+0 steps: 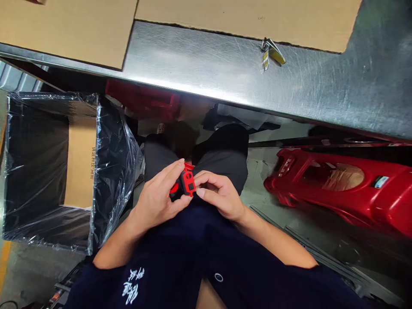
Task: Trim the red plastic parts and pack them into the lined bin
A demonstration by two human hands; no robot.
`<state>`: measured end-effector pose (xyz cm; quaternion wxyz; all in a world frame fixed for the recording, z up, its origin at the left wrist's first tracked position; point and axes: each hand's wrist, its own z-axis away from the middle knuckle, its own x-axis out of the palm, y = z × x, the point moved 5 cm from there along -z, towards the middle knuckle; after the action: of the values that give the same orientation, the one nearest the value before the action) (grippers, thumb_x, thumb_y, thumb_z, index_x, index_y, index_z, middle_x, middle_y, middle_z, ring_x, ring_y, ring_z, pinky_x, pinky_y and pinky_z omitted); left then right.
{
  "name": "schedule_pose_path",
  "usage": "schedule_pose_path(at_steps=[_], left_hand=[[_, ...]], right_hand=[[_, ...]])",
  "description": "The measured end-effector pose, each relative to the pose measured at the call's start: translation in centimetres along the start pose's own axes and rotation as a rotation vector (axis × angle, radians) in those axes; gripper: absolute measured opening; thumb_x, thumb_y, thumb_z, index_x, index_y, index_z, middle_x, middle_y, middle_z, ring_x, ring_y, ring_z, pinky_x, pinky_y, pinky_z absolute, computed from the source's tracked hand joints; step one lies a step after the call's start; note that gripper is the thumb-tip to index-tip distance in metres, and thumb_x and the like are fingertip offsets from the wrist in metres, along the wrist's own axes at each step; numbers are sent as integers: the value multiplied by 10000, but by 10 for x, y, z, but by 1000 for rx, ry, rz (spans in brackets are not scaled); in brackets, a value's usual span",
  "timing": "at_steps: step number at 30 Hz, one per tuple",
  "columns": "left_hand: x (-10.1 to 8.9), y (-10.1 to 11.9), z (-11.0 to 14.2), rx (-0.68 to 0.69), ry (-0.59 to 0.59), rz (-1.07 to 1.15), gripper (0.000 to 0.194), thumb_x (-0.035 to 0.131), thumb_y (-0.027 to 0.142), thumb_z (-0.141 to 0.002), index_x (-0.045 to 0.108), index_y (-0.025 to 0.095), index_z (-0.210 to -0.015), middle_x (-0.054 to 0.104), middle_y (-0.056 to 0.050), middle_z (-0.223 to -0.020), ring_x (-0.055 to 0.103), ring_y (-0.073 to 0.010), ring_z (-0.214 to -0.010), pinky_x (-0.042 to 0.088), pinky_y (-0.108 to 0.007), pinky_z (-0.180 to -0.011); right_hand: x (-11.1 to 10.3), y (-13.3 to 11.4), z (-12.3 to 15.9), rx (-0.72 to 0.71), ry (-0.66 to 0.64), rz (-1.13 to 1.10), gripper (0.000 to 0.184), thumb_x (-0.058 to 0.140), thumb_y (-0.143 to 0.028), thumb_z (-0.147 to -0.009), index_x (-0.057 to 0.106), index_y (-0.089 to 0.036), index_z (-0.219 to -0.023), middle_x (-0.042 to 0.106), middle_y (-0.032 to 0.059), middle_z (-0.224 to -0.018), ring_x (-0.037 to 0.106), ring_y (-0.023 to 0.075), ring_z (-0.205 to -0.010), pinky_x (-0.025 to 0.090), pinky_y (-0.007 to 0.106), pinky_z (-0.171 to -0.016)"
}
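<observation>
1. Left hand point(157, 196): clenched around the left end of a small red-and-black plastic part point(186, 182), fingers curled over its upper side.
2. Right hand point(221, 194): grasping the same part from the other side, fingertips point(202, 179) pressed against its right end. Both hands are touching it, with no gap between them and the part.
3. Part's position: held between the hands, above the lap of dark shorts point(222, 161) and just in front of a navy top point(167, 253) with white lettering. It lies well below the near edge of the stainless steel counter point(231, 73). Its red face shows two small square black openings.
4. Counter: near edge runs across the upper frame, tilted slightly in view. Two cardboard sheets point(247, 19) lie along its far side. A small yellow-and-silver strip point(272, 53) sits at the edge of the right-hand sheet; exact kind too small to tell.
5. Left of the person: an open cardboard box point(80, 163) with a black interior, wrapped in clear plastic film point(116, 171).
6. Right of the person: a glossy red moulded plastic shell point(334, 184) on the floor, well apart from the hands.
7. Beneath the counter: a red object point(141, 101), partly shadowed; cannot tell what it is.
</observation>
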<state>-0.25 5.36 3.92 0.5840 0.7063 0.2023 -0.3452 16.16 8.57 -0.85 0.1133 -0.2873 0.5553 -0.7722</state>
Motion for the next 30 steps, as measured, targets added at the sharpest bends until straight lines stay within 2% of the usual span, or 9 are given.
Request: schedule_pose_path(at_steps=[11, 13, 16, 20, 23, 30], left_hand=[[4, 0, 0, -6, -14, 63, 815, 660, 169, -864, 296, 232, -1590, 558, -146, -1516, 600, -272, -1357, 568, -430, -1096], [5, -2, 0, -68, -41, 108, 820, 675, 173, -846, 310, 225, -1579, 583, -140, -1491, 643, -264, -1296, 577, -419, -1078], [8, -6, 1, -180, -78, 198, 807, 697, 179, -812, 363, 213, -1546, 652, -126, -1396, 730, -228, -1083, 618, -382, -979], [11, -9, 2, -249, -117, 333, 776, 717, 201, -788, 421, 217, -1506, 738, -75, -1163, 727, -171, -823, 638, -325, -813], [13, -8, 1, -259, -141, 383, 764, 725, 210, -778, 448, 215, -1490, 752, -49, -1041, 715, -174, -785, 638, -340, -811], [14, -9, 2, -275, -139, 398, 778, 719, 196, -772, 444, 211, -1500, 734, -86, -1164, 715, -178, -811, 635, -354, -827]], right_hand=[[-2, 1, 0, 39, 13, -31, 202, 712, -406, -914, 736, -215, -973, 711, 45, -908, 654, 188, -819, 539, 334, -751], [-2, 1, 0, 65, 18, -52, 214, 707, -415, -918, 738, -214, -984, 712, 43, -900, 654, 184, -808, 540, 328, -743], [-2, 0, 0, 79, 29, -62, 238, 718, -437, -908, 736, -213, -986, 714, 40, -884, 656, 179, -785, 545, 321, -728], [-3, 0, -1, 87, 53, -47, 259, 736, -457, -891, 737, -208, -960, 720, 32, -840, 652, 167, -735, 549, 311, -707], [-3, 0, -1, 94, 63, -38, 274, 744, -475, -880, 743, -208, -941, 723, 31, -819, 649, 165, -715, 548, 306, -685], [-1, -2, -1, 82, 66, -54, 244, 753, -451, -877, 752, -216, -941, 741, 28, -833, 660, 161, -722, 551, 297, -690]])
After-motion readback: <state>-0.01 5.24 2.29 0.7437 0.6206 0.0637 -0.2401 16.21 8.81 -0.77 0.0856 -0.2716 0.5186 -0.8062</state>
